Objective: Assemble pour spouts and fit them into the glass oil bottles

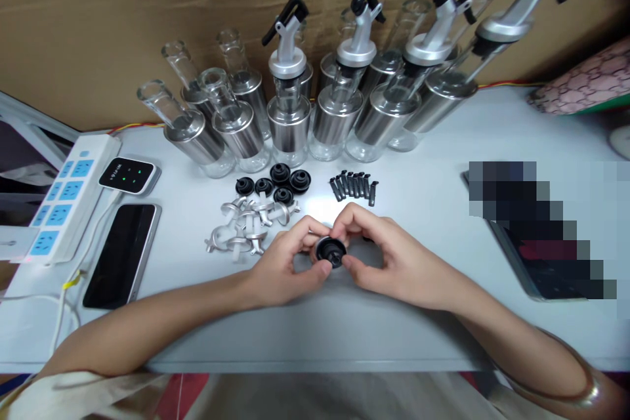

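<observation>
Both my hands meet at the middle of the white table (423, 210), pinching one round black plastic stopper (331, 252). My left hand (283, 267) grips its left rim with thumb and fingers. My right hand (388, 256) holds its right side, fingertips curled over the top. Just beyond lie several black stoppers (279, 182), a heap of silver spout pieces (246, 226) and a row of small black levers (354, 185). Behind them stand glass-and-steel bottles (289, 121), some fitted with silver pourer heads (288, 46), others with bare open necks.
At the left edge sit a white power strip (63, 197), a small black-faced device (128, 175) and a dark phone (121, 252). A tablet, partly pixelated, (536, 256) lies at the right. A cardboard wall (147, 6) backs the table; a patterned cloth item (585, 85) rests far right.
</observation>
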The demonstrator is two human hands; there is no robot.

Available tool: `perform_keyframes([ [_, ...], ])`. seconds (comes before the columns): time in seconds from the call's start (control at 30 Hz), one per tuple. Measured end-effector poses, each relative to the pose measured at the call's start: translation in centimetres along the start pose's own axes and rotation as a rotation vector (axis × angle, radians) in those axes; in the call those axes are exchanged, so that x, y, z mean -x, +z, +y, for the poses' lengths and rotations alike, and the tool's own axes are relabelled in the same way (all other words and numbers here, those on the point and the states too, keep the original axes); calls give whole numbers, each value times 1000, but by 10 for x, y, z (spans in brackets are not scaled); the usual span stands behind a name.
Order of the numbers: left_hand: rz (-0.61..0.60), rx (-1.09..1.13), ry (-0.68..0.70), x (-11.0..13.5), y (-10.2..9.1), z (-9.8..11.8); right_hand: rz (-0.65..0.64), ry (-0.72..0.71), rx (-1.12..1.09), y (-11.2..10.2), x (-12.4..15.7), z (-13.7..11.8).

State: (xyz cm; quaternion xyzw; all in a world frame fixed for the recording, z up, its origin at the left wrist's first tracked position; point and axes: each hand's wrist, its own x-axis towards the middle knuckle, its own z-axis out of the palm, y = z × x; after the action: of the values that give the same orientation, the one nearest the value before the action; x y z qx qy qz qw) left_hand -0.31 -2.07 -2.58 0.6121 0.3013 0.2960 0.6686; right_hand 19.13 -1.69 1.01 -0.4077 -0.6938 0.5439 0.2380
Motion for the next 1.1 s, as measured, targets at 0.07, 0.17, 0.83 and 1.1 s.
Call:
perform_keyframes([
  [0.07, 3, -10, 5, 0, 1, 0, -12, 22, 3, 1, 1, 0],
  [0.17, 15, -26, -9, 0, 1, 0, -32, 65, 1, 2, 2, -1],
  [0.83, 21, -130, -3, 2, 2, -2, -25, 132, -94, 13, 2, -1],
  [1.1, 27, -144, -16, 3, 1, -1, 18, 161, -76, 17, 4, 4],
])
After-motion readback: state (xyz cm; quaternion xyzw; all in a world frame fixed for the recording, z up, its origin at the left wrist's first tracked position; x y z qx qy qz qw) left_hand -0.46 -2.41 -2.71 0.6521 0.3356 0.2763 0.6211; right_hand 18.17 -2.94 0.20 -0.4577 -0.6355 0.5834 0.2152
